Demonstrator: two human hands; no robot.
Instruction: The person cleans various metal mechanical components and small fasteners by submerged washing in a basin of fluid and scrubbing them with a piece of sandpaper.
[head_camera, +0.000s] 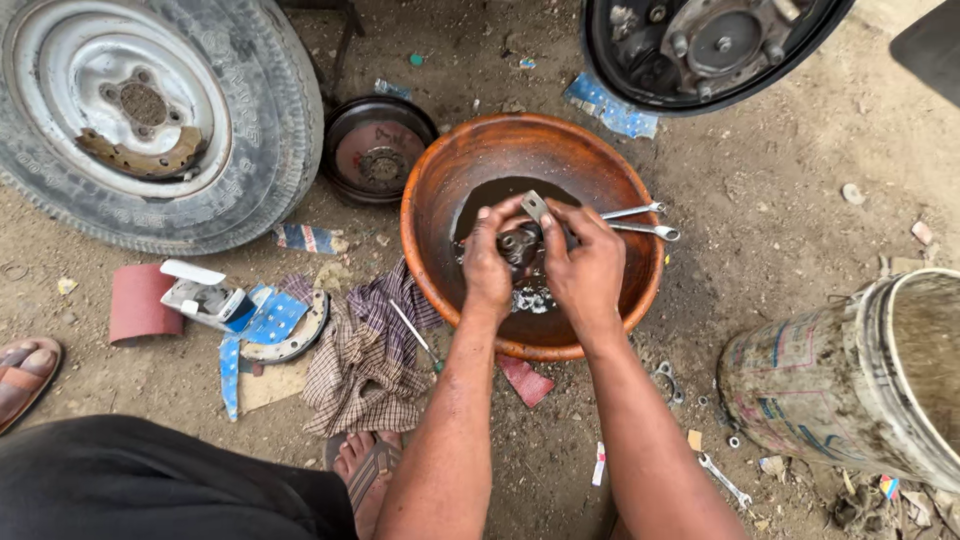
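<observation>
Bare, dusty ground (800, 160) strewn with scraps of blue paper, washers and small litter is seen from above, and a rusty orange basin (440, 230) with dark liquid pooled in its bottom is set in the middle of it. Over the basin a small dark metal part (520, 243) is held between both hands, just above the liquid. The left hand (487, 262) is closed around the part from its side, fingers curled tight on it; the right hand (585, 268) is clenched on it from the other side, with a flat grey metal piece (534, 206) pinched at its fingertips and sticking up. Two wrenches (640, 220) are laid across the basin's far rim.

The step in hand is judged to be the washing or scrubbing of the part in the liquid. A firm grip on a wet, slippery piece would be called for next, along with care that nothing small is dropped into the dark pool, where it would be hard to find.

A wheel with a worn tyre (270, 120) is lying to the left, a brake shoe (140, 158) resting in its rim, and a round brake drum (378, 150) is set beside it. A bare wheel hub (715, 45) is seen at the top. A checked rag (365, 360), a second brake shoe (300, 335) and a folded red sheet (135, 305) are spread near the basin; a grimy bucket (850, 370) is lying on its side to the right, with a small spanner (725, 482) close by
</observation>
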